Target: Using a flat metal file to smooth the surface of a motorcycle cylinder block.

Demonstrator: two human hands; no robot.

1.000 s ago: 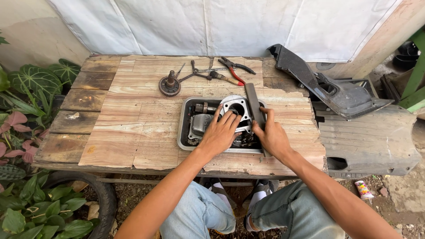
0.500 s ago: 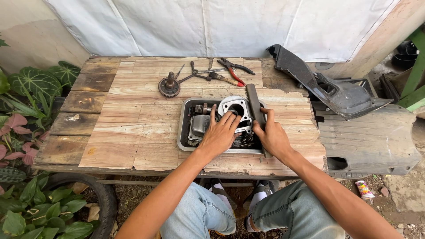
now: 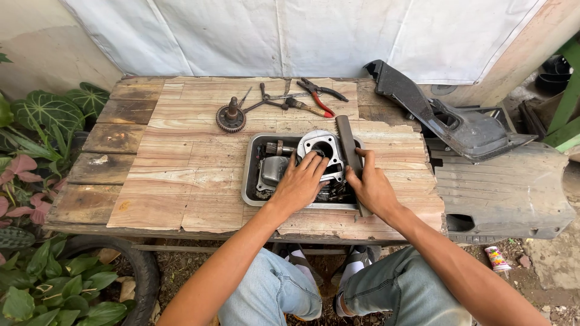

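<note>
A grey metal tray [image 3: 252, 181] sits on the wooden table and holds several greasy engine parts. Among them is a silver engine cylinder [image 3: 321, 145] with a round bore. My left hand [image 3: 300, 184] lies over the cylinder's near side, fingers spread on it. My right hand [image 3: 371, 187] is at the tray's right edge, fingers curled into the tray against the cylinder. It rests across a long dark flat bar [image 3: 347, 136] that lies along that edge. The parts under both hands are hidden.
A rusty gear on a shaft [image 3: 230, 118] and red-handled pliers [image 3: 320, 95] with other hand tools lie at the back of the table [image 3: 181, 181]. A black plastic vehicle panel [image 3: 459, 127] lies at the right, leafy plants [image 3: 42, 115] and a tyre [image 3: 142, 271] at the left.
</note>
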